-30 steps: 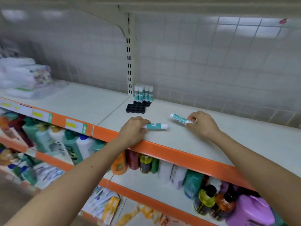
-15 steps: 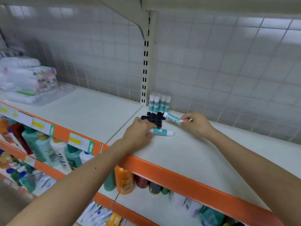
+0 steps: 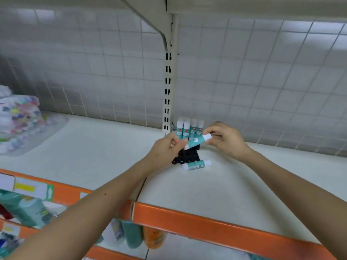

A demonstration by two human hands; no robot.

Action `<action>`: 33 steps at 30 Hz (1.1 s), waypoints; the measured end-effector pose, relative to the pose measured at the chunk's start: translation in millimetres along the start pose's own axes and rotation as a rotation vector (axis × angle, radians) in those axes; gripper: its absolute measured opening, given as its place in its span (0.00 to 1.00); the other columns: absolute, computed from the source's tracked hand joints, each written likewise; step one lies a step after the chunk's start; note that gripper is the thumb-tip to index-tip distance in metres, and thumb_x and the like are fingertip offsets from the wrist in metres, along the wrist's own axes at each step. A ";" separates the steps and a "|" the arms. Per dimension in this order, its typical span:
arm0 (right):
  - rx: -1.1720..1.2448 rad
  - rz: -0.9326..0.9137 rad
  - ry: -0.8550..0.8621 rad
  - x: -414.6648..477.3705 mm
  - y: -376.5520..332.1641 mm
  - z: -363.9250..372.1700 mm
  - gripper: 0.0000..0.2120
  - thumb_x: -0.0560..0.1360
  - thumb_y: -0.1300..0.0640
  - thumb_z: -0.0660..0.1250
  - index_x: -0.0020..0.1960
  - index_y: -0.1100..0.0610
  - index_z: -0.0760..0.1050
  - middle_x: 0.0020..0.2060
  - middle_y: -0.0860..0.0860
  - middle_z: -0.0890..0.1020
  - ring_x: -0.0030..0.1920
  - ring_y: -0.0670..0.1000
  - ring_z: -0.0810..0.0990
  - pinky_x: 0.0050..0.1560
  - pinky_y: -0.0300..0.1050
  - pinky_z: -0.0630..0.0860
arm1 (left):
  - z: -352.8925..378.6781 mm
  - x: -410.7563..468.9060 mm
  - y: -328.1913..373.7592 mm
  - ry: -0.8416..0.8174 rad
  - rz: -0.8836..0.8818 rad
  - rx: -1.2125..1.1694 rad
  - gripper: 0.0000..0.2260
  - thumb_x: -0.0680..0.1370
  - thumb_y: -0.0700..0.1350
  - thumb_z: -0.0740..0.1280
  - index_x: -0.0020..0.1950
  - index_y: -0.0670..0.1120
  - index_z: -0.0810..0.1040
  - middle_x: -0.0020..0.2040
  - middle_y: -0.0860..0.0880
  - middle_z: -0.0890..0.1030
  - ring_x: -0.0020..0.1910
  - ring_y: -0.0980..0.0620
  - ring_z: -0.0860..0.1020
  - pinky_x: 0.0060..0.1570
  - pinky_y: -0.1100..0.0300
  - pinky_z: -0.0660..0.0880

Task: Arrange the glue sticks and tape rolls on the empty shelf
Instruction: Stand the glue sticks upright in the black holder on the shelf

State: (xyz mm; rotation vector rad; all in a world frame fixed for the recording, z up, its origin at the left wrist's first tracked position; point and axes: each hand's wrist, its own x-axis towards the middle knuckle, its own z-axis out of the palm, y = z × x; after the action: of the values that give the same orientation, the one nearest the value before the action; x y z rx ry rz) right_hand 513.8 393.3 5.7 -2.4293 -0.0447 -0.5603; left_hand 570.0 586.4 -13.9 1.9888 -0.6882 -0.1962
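Observation:
Both hands hold one teal-and-white glue stick (image 3: 198,141) tilted above the white shelf (image 3: 216,186). My right hand (image 3: 224,139) pinches its white cap end. My left hand (image 3: 167,149) grips its lower end. A second glue stick (image 3: 196,164) lies flat on the shelf in front of a black holder tray (image 3: 187,156). Several glue sticks (image 3: 189,128) stand upright in a row at the back, by the slotted upright post. No tape rolls are in view.
A slotted metal post (image 3: 167,87) and a bracket rise behind the glue sticks against a tiled back wall. Plastic-wrapped packs (image 3: 18,119) sit at the far left. The orange shelf edge (image 3: 206,224) runs along the front, with bottles (image 3: 135,235) below it.
My left hand has let go of the stick lying on the shelf and joined my right hand on the other stick, which has lifted toward the upright row. The view moved closer.

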 end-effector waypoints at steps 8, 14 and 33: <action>-0.045 -0.160 0.149 -6.1 -18.8 17.9 0.12 0.68 0.69 0.68 0.51 0.62 0.79 0.47 0.52 0.75 0.46 0.43 0.74 0.52 0.27 0.72 | -5.4 13.0 -4.5 -0.240 -0.050 -0.150 0.06 0.79 0.45 0.60 0.54 0.48 0.75 0.47 0.48 0.81 0.38 0.56 0.77 0.38 0.63 0.71; 0.436 0.417 0.075 1.8 -27.8 16.3 0.10 0.74 0.58 0.66 0.54 0.61 0.76 0.40 0.52 0.78 0.34 0.43 0.79 0.44 0.33 0.79 | 1.8 23.4 -8.3 -0.063 0.019 -0.260 0.09 0.76 0.43 0.65 0.56 0.48 0.75 0.44 0.51 0.80 0.39 0.56 0.79 0.38 0.66 0.73; -0.106 0.097 0.301 51.0 -8.8 41.4 0.06 0.71 0.63 0.69 0.47 0.64 0.81 0.46 0.59 0.81 0.45 0.56 0.80 0.51 0.47 0.76 | 4.8 48.8 -36.4 -0.178 0.317 0.730 0.17 0.79 0.53 0.57 0.64 0.46 0.72 0.62 0.49 0.75 0.61 0.49 0.71 0.56 0.55 0.71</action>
State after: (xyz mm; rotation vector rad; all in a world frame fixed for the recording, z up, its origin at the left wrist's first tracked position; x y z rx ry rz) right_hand 574.5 419.6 2.2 -2.4059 0.2324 -0.8964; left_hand 622.4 569.1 -40.2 2.5186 -1.3170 0.0902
